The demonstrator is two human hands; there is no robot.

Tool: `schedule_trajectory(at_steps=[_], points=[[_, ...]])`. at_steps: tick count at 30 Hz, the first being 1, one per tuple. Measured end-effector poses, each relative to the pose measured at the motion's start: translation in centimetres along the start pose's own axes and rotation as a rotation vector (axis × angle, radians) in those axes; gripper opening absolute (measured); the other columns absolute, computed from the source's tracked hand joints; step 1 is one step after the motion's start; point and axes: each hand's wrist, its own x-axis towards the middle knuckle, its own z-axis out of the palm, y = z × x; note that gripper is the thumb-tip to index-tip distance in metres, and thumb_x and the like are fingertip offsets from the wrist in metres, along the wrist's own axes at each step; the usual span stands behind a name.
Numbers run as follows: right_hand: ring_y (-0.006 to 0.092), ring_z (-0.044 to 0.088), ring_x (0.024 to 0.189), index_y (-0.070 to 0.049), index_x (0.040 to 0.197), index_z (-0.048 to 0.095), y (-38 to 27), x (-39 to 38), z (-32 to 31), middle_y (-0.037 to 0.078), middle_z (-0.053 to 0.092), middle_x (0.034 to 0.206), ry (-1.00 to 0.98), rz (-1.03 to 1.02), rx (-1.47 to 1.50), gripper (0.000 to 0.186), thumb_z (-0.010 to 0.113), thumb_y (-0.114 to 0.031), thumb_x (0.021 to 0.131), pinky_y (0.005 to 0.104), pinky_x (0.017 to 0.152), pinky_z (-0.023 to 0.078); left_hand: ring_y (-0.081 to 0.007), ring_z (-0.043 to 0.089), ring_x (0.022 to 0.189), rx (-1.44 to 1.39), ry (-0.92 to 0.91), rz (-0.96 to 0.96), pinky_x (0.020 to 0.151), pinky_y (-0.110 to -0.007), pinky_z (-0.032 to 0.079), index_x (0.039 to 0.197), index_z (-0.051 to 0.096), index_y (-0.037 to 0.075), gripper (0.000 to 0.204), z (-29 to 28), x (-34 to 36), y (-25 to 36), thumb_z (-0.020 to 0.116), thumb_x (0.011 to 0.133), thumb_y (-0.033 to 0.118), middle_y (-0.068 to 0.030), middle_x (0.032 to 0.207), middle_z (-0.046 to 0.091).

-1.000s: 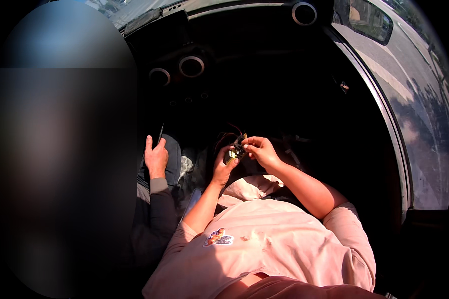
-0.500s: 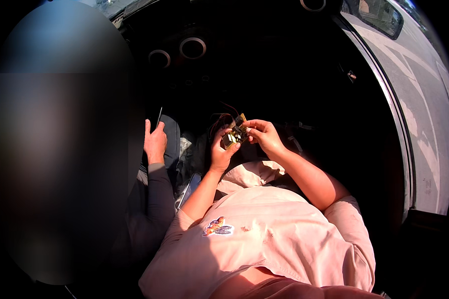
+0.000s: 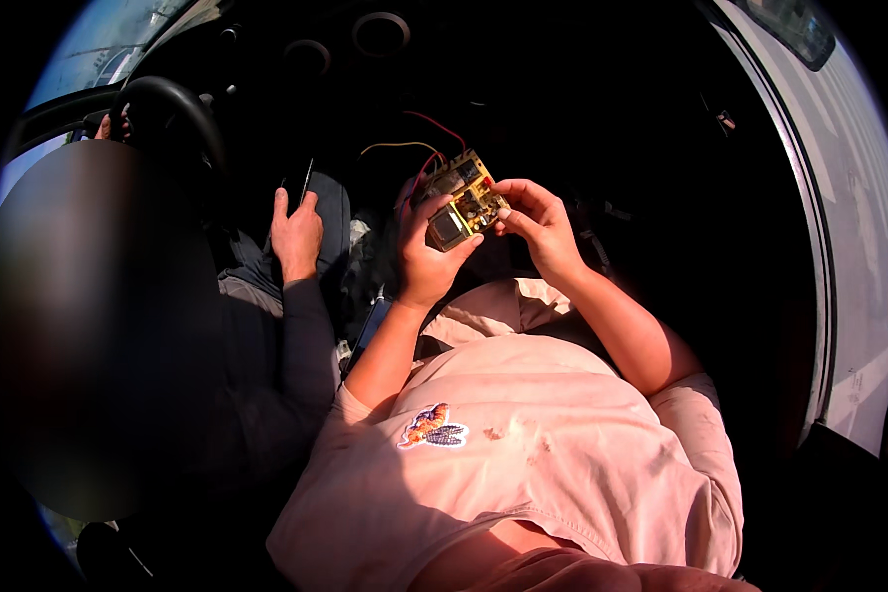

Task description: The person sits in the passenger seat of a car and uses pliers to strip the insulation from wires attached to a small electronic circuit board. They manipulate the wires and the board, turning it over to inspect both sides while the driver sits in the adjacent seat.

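A yellow circuit board (image 3: 477, 205) with black and pale components is held up in front of my chest, tilted. Thin red and yellow wires rise from its far left end. My left hand (image 3: 430, 259) grips the board along its left and near side, thumb over the near corner. At the board's right edge, my right hand (image 3: 546, 233) pinches with thumb and forefinger; its other fingers are curled. Whether it grips the edge itself or a small part there is hard to make out.
To my left sits another person, whose hand (image 3: 297, 239) holds a thin dark flat object (image 3: 308, 180). Beyond is a steering wheel (image 3: 182, 107). A phone-like object (image 3: 371, 324) lies beside my left forearm. The vehicle's door opening (image 3: 781, 187) is on my right.
The board and both my hands appear higher and nearer in view, with the board's component face turned more toward me. The view has shifted, bringing the steering wheel into sight.
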Motion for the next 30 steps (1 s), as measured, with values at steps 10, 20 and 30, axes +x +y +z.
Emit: schedule_trajectory(at_steps=[10,20,30], points=[[0.0112,0.056,0.092,0.0,0.114,0.05,-1.8,-1.2,1.4,0.006,0.057,0.104,-0.008,-0.208,-0.04,0.028,0.056,-0.002,0.087,0.024,0.08,0.047,-0.024,0.054,0.106,0.053,0.045,0.125,0.094,-0.034,0.042,0.112,0.057,0.005,0.06,-1.3,1.1,2.7,0.084,0.059,0.004,-0.0092,0.111,0.056],[0.0112,0.058,0.09,0.003,0.109,0.054,-1.7,-0.7,1.2,0.008,0.06,0.1,-0.02,-0.161,0.036,0.021,0.053,-0.003,0.088,0.0258,0.08,0.05,-0.0338,0.046,0.12,-0.063,0.03,0.091,0.099,-0.041,0.039,0.111,0.056,0.007,0.062,-1.0,1.0,2.0,0.084,0.055,0.006,-0.0195,0.131,0.046],[0.0127,0.058,0.094,0.003,0.11,0.052,-2.3,-1.0,0.9,0.008,0.059,0.102,0.021,-0.146,0.07,0.022,0.053,-0.001,0.088,0.0283,0.082,0.051,-0.0226,0.051,0.112,-0.06,-0.013,0.023,0.097,-0.034,0.042,0.115,0.055,0.003,0.06,-0.6,1.2,2.6,0.082,0.062,0.002,-0.0111,0.12,0.052]])
